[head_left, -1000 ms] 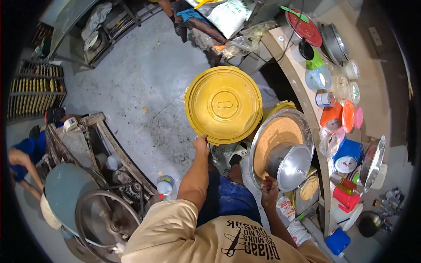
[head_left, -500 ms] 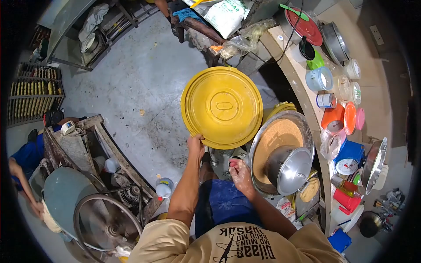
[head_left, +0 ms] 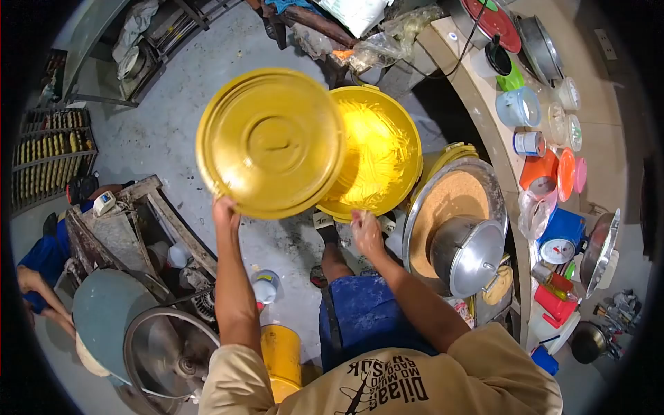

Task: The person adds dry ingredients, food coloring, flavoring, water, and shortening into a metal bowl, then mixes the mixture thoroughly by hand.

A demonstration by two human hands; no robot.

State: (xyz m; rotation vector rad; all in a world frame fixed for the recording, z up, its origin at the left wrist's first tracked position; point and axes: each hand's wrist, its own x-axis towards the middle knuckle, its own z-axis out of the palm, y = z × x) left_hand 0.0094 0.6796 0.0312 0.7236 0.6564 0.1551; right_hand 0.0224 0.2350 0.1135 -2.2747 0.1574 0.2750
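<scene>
My left hand (head_left: 226, 213) grips the near edge of a round yellow lid (head_left: 270, 145), which is raised and blurred by motion. The lid hangs left of a yellow tub (head_left: 413, 138) and overlaps its left side. Inside the tub lies a bright yellow substance (head_left: 373, 152) with a streaked surface. Close to the tub's near rim is my right hand (head_left: 366, 232), its fingers curled; what they hold, if anything, is too small to tell. To the right, a metal basin (head_left: 499, 197) contains brown crumbs (head_left: 446, 194) and a lidded metal pot (head_left: 467, 256).
A curved counter (head_left: 477, 104) on the right bears jars, a blue scale (head_left: 561, 232) and red containers. At the left are a machine wheel (head_left: 173, 353), a green-grey bowl (head_left: 111, 318) and another person's arm (head_left: 52, 304). A yellow bucket (head_left: 281, 353) stands near my left side.
The lid has come off the tub and moved left with my left hand, exposing the yellow contents. My right hand has moved from the basin to the tub's near rim.
</scene>
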